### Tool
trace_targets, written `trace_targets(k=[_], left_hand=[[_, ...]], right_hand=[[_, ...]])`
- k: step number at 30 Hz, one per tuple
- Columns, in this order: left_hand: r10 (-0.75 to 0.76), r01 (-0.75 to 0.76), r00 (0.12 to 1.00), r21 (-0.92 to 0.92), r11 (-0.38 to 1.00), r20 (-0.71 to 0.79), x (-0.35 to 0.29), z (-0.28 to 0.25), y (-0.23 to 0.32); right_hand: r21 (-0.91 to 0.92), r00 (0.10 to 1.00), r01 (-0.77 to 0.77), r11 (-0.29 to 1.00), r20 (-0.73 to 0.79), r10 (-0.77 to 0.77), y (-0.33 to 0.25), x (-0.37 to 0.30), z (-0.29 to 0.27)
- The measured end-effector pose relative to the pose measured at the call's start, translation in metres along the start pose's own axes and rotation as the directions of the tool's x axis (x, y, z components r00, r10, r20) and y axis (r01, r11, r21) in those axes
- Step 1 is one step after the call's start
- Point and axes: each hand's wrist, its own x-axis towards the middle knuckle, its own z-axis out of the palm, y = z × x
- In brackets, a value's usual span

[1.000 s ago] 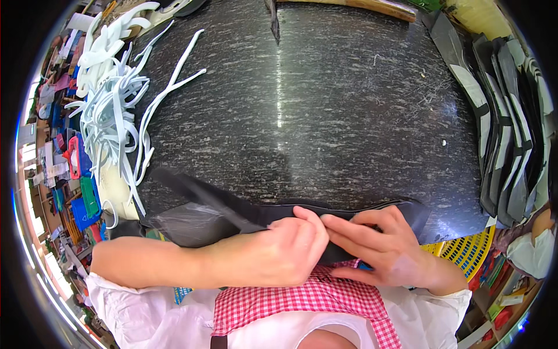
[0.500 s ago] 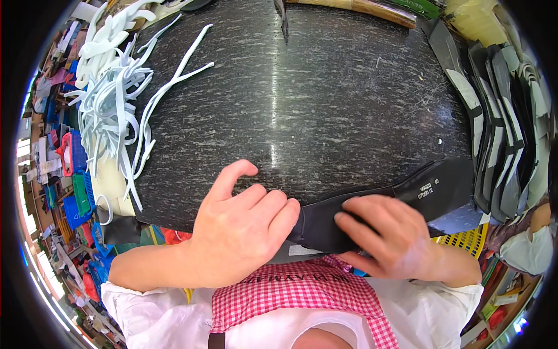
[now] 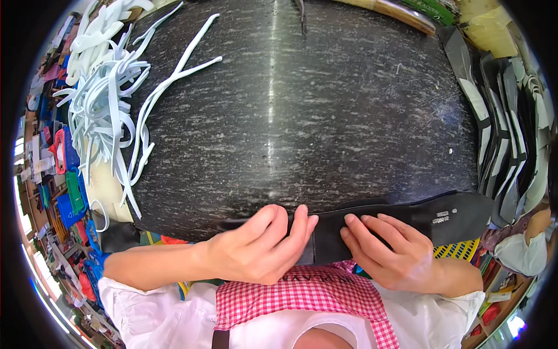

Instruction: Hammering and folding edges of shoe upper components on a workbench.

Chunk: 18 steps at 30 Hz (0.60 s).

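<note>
A long, flat piece of black leather-like material [image 3: 331,238] lies along the near edge of the work surface, with small pale printing at its right end. My left hand [image 3: 256,247] grips its left part, fingers bent and pressed together; the thumb and the material under that hand are partly hidden. Further right, my right hand [image 3: 389,250] holds the same piece, its fingertips resting on top and its thumb out of sight. A seam runs down the piece between the two hands.
Thin white strips [image 3: 110,110] lie heaped on the left of the dark, speckled work surface [image 3: 349,116]. A row of black and grey pieces [image 3: 500,134] stands at the right. Along the far edge is a wooden handle [image 3: 401,14]. Below right shows a yellow basket [image 3: 459,249].
My left hand has lowered and turned, its raised index finger now bent down to the piece. The black piece has shifted toward me, its right end lower; my right hand moved slightly nearer too.
</note>
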Motion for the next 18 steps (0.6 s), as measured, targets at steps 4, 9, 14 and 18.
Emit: trace_targets(k=[4, 9, 14, 18], left_hand=[[0.135, -0.141, 0.987, 0.073, 0.987, 0.084, -0.007, -0.001, -0.006], [-0.075, 0.043, 0.991, -0.266, 0.963, -0.111, -0.004, 0.013, -0.008], [-0.346, 0.22, 0.932, -0.589, 0.778, -0.109, -0.018, 0.014, -0.024], [-0.272, 0.199, 0.956, -0.435, 0.878, -0.113, -0.019, 0.006, -0.022]], right_hand=[[-0.136, 0.998, -0.048, 0.99, 0.02, 0.051, -0.017, 0.015, 0.001], [-0.033, 0.998, -0.021, 0.999, 0.057, 0.023, -0.014, 0.031, 0.008], [0.1, 0.997, 0.062, 0.993, 0.036, -0.066, -0.012, 0.029, 0.011], [0.048, 1.0, -0.022, 0.999, 0.017, 0.021, -0.024, 0.036, 0.016]])
